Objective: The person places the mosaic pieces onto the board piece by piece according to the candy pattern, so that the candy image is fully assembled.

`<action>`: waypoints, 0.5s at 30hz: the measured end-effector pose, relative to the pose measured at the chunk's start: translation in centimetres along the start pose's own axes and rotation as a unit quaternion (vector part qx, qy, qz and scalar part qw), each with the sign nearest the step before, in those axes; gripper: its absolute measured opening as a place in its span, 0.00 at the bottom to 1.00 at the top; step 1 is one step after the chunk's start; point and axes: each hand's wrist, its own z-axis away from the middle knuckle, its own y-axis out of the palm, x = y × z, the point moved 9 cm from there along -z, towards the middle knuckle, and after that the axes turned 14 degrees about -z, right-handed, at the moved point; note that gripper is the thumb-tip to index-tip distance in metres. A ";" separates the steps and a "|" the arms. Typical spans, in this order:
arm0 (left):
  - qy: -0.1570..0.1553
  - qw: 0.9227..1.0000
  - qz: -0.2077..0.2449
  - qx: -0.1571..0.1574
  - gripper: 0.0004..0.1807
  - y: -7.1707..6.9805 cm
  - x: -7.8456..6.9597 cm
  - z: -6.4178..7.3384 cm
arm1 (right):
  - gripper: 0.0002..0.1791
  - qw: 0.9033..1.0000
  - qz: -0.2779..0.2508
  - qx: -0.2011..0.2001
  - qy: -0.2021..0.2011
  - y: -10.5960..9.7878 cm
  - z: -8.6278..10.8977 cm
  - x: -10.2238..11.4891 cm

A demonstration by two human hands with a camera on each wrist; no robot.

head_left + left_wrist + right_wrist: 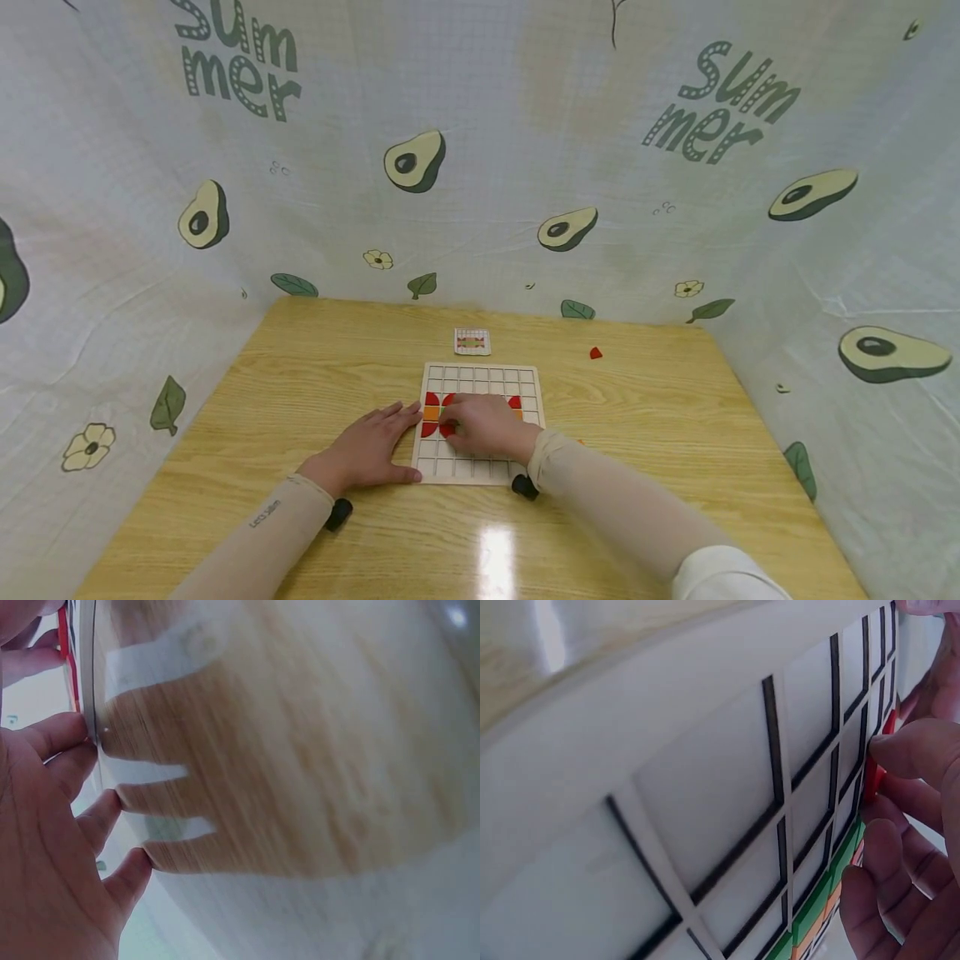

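Observation:
A white gridded board (480, 470) lies on the table, with red quarter-round pieces (431, 429) and orange squares (431, 413) set in its middle rows. My left hand (371, 446) rests at the board's left edge, fingers extended, thumb at the near left corner. My right hand (483, 425) is over the left-middle cells and hides part of the pattern. In the right wrist view, its thumb and forefinger pinch a red piece (871, 777) right at the board's surface. Green pieces (810, 904) sit along the grid there.
Behind the board lies a small pattern card (472, 333). A loose red piece (596, 353) is at the back right, and an orange piece (581, 442) peeks out beside my right forearm. A printed cloth (480, 250) hangs around the wooden table (637, 383).

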 end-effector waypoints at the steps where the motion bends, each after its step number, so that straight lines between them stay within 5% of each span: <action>1: -0.001 1.000 0.000 0.001 0.53 0.0 0.0 0.0 | 0.12 1.000 0.004 -0.002 -0.002 0.1 0.0 0.0; 15: -0.004 1.000 0.002 0.003 0.53 -0.1 0.0 0.1 | 0.13 1.000 0.026 -0.014 -0.007 -0.1 0.2 0.2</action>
